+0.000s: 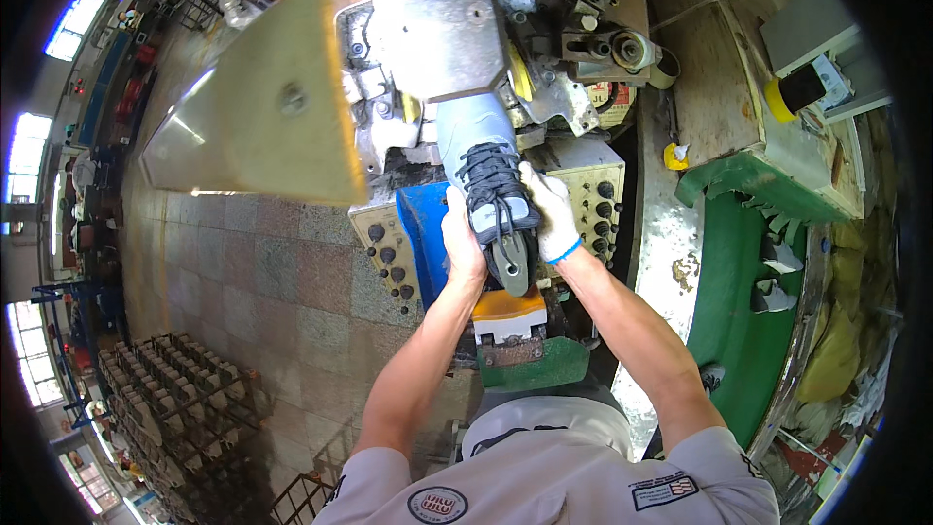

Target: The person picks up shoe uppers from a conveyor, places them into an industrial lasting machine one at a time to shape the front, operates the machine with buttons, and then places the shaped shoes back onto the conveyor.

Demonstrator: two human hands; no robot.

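Note:
A grey shoe upper (474,126) with dark laces points away from me, its toe under the metal head of a machine (437,19). Out of its collar sticks the dark green end of a shoe last (510,267) with a round hole. My left hand (462,238), bare, lies along the shoe's left side, fingers closed against it. On the right side my right hand (550,212), in a white glove with a blue cuff, grips the shoe near the heel. Below the heel sits an orange pad (508,304) on the machine.
Control boxes with black knobs (603,209) flank the shoe on both sides. A yellowish guard plate (262,107) juts out at left. A green-lined channel (743,301) with several grey shoe pieces runs along the right. A rack (175,389) stands on the tiled floor at lower left.

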